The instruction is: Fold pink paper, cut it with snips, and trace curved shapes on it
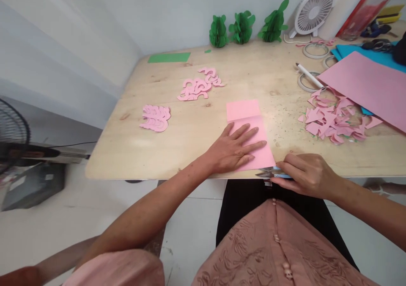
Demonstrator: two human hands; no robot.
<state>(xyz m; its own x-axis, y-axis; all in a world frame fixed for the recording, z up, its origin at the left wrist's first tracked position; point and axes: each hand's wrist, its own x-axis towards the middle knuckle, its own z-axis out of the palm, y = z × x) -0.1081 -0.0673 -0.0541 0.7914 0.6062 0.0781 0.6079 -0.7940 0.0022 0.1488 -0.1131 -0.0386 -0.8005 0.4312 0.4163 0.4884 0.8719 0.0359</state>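
My left hand (233, 150) lies flat with fingers spread on a pink sheet of paper (243, 109) near the front edge of the table. A crease runs across the sheet above my fingertips. In my closed right hand (307, 175) is a pair of scissors (266, 173) with grey blades and light blue handles. The blades point left, at the sheet's lower right corner; whether paper lies between them I cannot tell. My right fingers hide most of the handles.
Pink curved cutouts (195, 87) and a stacked bunch of scalloped pink pieces (155, 117) lie left. Pink scraps (333, 119), a large pink sheet (364, 83) and a white pen (309, 75) are right. Green paper figures (242, 27) and a small fan (314, 13) stand behind.
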